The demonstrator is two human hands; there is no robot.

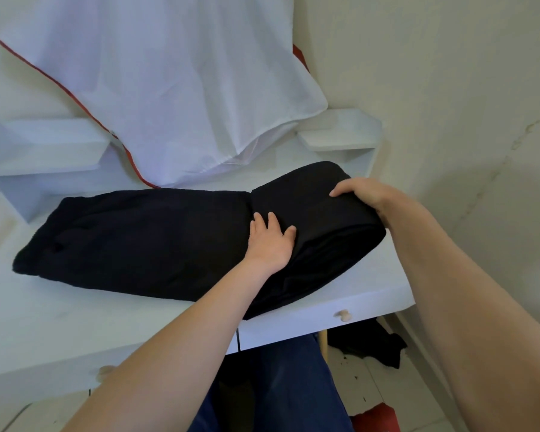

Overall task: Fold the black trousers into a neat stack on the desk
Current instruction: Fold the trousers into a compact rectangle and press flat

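The black trousers [144, 232] lie lengthwise across the white desk [75, 319], with their right end doubled over into a thick fold [318, 213]. My left hand [270, 241] presses flat on the cloth at the edge of that fold, fingers spread. My right hand [368, 194] grips the far right side of the folded part, thumb on top and fingers wrapped under the cloth. The left end of the trousers lies flat near the desk's left side.
A white cloth with red trim [175, 88] hangs behind the desk. Small white shelves [340, 132] stand at the back left and right. Drawer knobs [343, 314] stick out of the front edge. Dark cloth [371, 344] lies on the floor beneath.
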